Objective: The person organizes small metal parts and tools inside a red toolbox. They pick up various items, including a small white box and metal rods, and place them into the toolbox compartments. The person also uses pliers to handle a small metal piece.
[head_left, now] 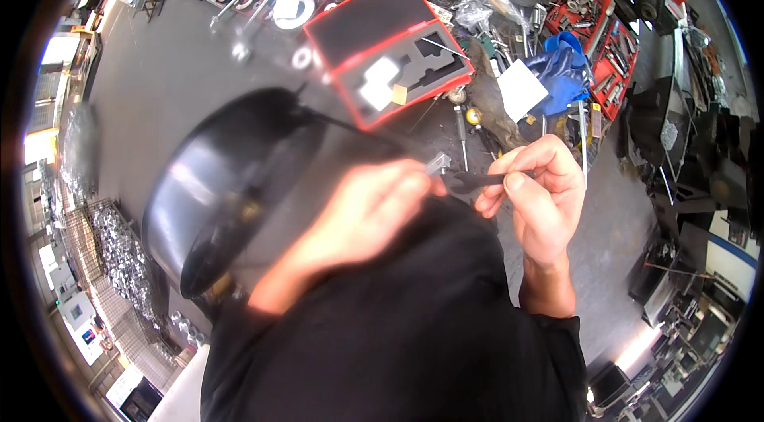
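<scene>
In front of my chest, my right hand point(547, 198) pinches a small dark flat wrench point(487, 180) between thumb and fingers. Its forked-looking end points left, toward my other hand. My left hand point(374, 207) is smeared by motion, its fingertips close to that end. Just beyond those fingertips shows a small, pale, shiny piece point(438, 162); whether my left hand touches it I cannot tell. Beyond both hands an open red case point(347, 81) lies on the dark table, with black foam cut-outs in one half and white and tan papers on it.
A large glossy black curved object point(199, 175), blurred, stands left of my left arm. Rings, gauges and rods lie along the table's far side. At the right are a blue cloth-like item point(563, 72), a white paper point(521, 90) and red trays point(611, 72) of metal parts.
</scene>
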Motion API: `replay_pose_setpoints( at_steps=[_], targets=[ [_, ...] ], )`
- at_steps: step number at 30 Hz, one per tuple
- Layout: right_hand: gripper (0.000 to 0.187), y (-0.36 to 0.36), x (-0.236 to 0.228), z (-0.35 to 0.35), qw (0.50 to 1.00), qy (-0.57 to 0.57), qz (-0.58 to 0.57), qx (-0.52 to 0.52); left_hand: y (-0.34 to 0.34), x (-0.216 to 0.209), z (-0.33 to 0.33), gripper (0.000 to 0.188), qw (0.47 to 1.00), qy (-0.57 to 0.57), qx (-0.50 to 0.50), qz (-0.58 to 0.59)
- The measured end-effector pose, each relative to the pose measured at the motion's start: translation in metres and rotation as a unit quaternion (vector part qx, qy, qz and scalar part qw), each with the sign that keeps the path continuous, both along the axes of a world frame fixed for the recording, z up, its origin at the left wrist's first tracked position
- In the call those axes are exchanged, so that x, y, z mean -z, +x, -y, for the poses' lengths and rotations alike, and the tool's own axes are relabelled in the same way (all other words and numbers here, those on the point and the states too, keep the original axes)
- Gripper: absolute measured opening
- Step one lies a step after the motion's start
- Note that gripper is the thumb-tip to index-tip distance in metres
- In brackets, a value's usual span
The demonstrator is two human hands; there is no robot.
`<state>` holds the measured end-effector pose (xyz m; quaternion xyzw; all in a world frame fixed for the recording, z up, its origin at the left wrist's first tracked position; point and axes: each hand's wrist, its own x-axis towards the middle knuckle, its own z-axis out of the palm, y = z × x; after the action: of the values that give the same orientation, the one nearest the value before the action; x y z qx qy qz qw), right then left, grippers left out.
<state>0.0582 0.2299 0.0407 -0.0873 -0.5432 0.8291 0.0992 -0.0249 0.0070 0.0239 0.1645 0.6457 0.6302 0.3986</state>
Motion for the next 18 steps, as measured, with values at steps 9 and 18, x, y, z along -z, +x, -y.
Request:
replay_pose_setpoints(
  at_steps=[9, 18],
  targets=[
    [0.008, 0.009, 0.007, -0.012, 0.999, 0.023, 0.009, 0.028, 0.002, -0.001, -0.016, 0.035, 0.999, 0.017, 0.036, 0.006],
    [0.007, 0.006, 0.007, -0.019, 0.998, 0.052, 0.023, 0.019, 0.002, -0.007, -0.021, 0.034, 0.998, -0.016, 0.056, 0.017]
  ],
)
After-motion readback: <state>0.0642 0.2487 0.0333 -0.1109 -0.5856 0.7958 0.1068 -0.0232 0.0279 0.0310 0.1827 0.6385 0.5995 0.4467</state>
